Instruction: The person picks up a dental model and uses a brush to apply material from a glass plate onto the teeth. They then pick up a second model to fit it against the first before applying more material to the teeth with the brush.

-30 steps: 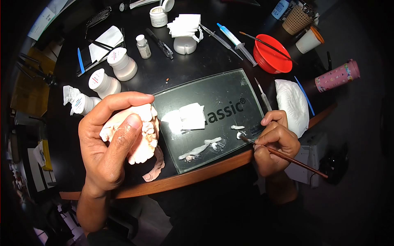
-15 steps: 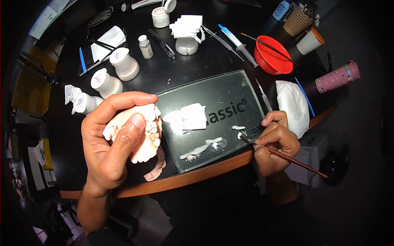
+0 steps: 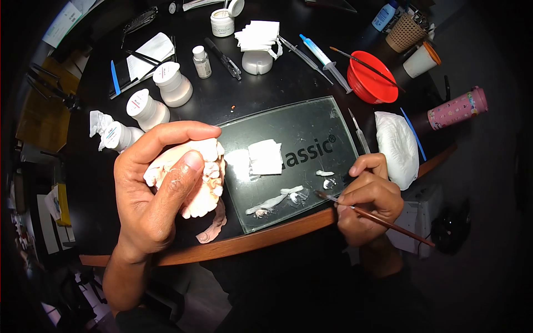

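Note:
A pale pinkish dental cast (image 3: 200, 188) is gripped between the thumb and fingers of my left hand (image 3: 161, 194), left of the glass slab. My right hand (image 3: 370, 201) pinches a thin brown brush (image 3: 383, 222), its tip pointing left over the slab's lower right part. The glass slab (image 3: 300, 125) bears smears of white paste (image 3: 272, 202), a smaller dab (image 3: 327, 182) near the brush tip, and a folded white tissue (image 3: 265, 157). A curved pink piece (image 3: 211, 228) lies below the cast.
Lidded jars (image 3: 172, 83) stand at the left, with a small bottle (image 3: 201, 62) nearby. At the back right are a syringe (image 3: 325, 61) and a red bowl (image 3: 373, 77) with a brush across it. A white pad (image 3: 397, 147) lies right of the slab.
My right hand has shifted slightly left, and the brush tip has come away from the small white dab. The cast in my left hand has turned slightly.

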